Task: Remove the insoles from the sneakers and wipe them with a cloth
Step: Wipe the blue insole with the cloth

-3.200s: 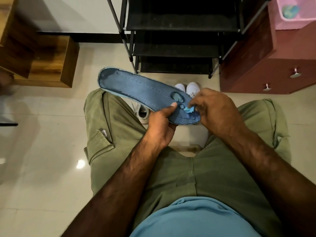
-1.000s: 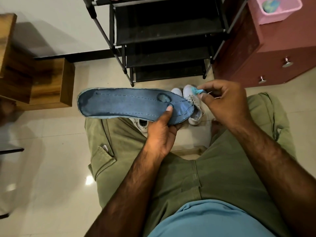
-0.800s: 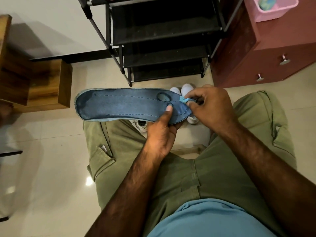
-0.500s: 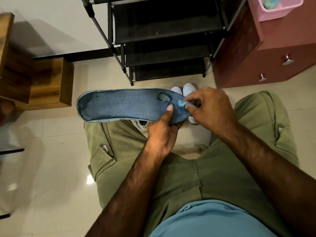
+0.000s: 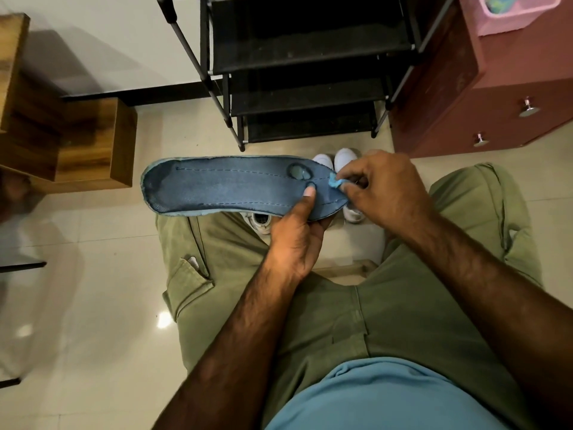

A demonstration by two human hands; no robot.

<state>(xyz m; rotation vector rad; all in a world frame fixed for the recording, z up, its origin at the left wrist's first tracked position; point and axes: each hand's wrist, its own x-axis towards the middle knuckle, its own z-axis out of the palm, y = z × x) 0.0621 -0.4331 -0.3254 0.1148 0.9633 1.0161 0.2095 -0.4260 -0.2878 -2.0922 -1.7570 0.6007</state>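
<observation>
— What has changed just now?
— The right grip (image 5: 384, 187) had lifted clear of the insole (image 5: 223, 184). It is back now, pinching the small blue cloth (image 5: 335, 182) against the heel end.
— And the other?
— The left grip (image 5: 297, 240) holds the insole over the lap, thumb on top, fingers curled beneath. Wiping has resumed, I'd say, and the toe end looks still to do.
— Containers?
— A pink basket (image 5: 511, 21) on the red cabinet (image 5: 496, 88) holds something blue-green (image 5: 500, 3), too small to name. The sneakers (image 5: 345, 158) stand on the floor below.

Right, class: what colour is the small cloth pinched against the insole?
Light blue. The cloth is paler than the darker blue insole; the head view shows it.
</observation>
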